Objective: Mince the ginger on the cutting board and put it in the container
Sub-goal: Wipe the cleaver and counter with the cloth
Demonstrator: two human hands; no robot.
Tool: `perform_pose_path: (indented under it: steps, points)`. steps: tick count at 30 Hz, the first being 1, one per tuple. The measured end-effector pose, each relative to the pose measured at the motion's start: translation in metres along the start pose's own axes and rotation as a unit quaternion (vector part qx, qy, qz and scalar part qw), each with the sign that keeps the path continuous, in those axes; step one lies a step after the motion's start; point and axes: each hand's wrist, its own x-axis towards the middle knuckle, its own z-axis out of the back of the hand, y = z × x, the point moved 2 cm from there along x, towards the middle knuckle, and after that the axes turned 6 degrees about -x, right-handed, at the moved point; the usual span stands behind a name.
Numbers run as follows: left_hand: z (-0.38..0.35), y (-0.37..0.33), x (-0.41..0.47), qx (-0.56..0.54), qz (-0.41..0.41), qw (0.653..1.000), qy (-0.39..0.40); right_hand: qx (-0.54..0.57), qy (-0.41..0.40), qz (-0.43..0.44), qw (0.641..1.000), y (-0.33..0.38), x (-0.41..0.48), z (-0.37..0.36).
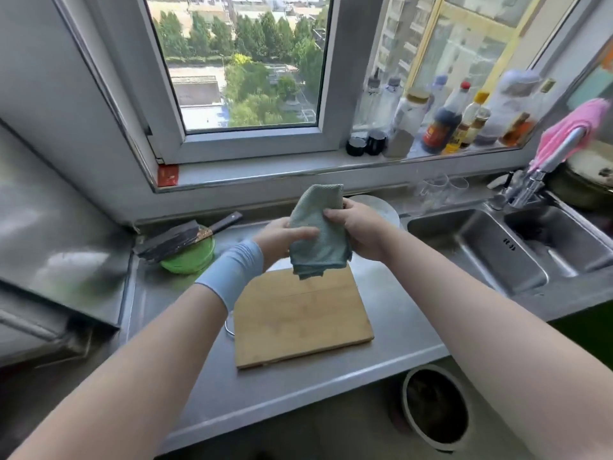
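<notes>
Left hand (282,240): gripped cloth (318,234) above cutting board's (298,320) far edge.
Right hand (361,230): pinched same cloth.
Cutting board: lay bare, no ginger visible.
Container (189,257): far left, beneath cleaver (175,239); contents hidden.
Progress: probably wiping-up stage; transfer unconfirmed.

Steel counter (398,336) — bamboo cutting board (298,320) at centre, green container (189,257) at left, pale plate (381,210) behind

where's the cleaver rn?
Head view, rear left of the steel counter: the dark-bladed cleaver lies flat across the round green plastic container, left of the bamboo cutting board and the left hand.
</notes>
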Motion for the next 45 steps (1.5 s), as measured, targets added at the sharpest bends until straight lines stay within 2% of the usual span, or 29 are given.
perform_pose_path:
  steps: [2,4,5,6,8,10,12,14,16,18,19,21,22,23,25,27,32,37,42,44,45]
  points:
    - [-0.009,0.015,0.004,-0.07,0.013,0.997,-0.008,-0.077,-0.089,0.011,0.993,-0.011,0.008,0.004]
    - [-0.014,0.025,0.01,-0.074,-0.005,0.996,-0.044,-0.198,-0.176,0.028,0.964,-0.024,0.007,0.011]
    - [-0.019,0.027,0.013,-0.058,-0.008,0.997,-0.046,-0.226,-0.165,0.049,0.959,-0.032,0.006,0.013]
    - [-0.024,0.028,0.016,-0.034,-0.005,0.999,-0.036,-0.217,-0.116,0.072,0.966,-0.039,0.005,0.015]
    - [-0.039,0.027,0.023,0.013,0.009,0.999,0.028,-0.137,-0.004,0.061,0.989,-0.056,0.003,0.018]
    - [-0.054,0.022,0.031,0.035,0.038,0.993,0.102,-0.107,-0.001,0.048,0.993,-0.07,0.005,0.031]
    - [-0.07,0.017,0.045,0.037,0.073,0.989,0.12,-0.093,-0.037,0.014,0.995,-0.079,0.012,0.054]
    - [-0.081,0.02,0.064,0.067,0.081,0.992,0.067,-0.103,-0.09,-0.045,0.99,-0.083,0.018,0.078]
    - [-0.083,0.032,0.085,0.12,0.054,0.991,-0.037,-0.182,-0.203,-0.076,0.959,-0.089,0.027,0.107]
    - [-0.077,0.06,0.103,0.24,0.039,0.963,-0.119,-0.256,-0.271,-0.056,0.926,-0.102,0.039,0.131]
    - [-0.076,0.077,0.109,0.335,0.052,0.934,-0.114,-0.3,-0.282,-0.04,0.91,-0.11,0.046,0.138]
    - [-0.077,0.12,0.119,0.511,0.072,0.855,-0.046,-0.41,-0.25,-0.003,0.877,-0.135,0.064,0.141]
    - [-0.078,0.139,0.121,0.566,0.072,0.821,-0.02,-0.462,-0.2,0.008,0.864,-0.151,0.075,0.137]
    - [-0.08,0.15,0.12,0.601,0.072,0.796,-0.014,-0.499,-0.136,0.01,0.856,-0.17,0.084,0.13]
    - [-0.082,0.166,0.12,0.631,0.054,0.773,-0.045,-0.53,-0.004,-0.005,0.848,-0.206,0.096,0.115]
    - [-0.082,0.172,0.121,0.634,0.045,0.769,-0.068,-0.547,0.045,0.0,0.836,-0.23,0.099,0.107]
    - [-0.095,0.179,0.12,0.654,0.058,0.751,-0.064,-0.521,0.04,0.048,0.851,-0.258,0.071,0.104]
    - [-0.103,0.187,0.116,0.664,0.078,0.741,-0.068,-0.524,0.044,0.089,0.846,-0.289,0.016,0.106]
    - [-0.125,0.175,0.118,0.655,0.131,0.735,-0.113,-0.564,0.14,0.142,0.802,-0.312,-0.03,0.153]
    - [-0.149,0.17,0.118,0.668,0.112,0.724,-0.131,-0.576,0.165,0.156,0.785,-0.322,-0.048,0.182]
    - [-0.164,0.171,0.118,0.665,0.088,0.73,-0.128,-0.583,0.17,0.156,0.779,-0.329,-0.058,0.199]
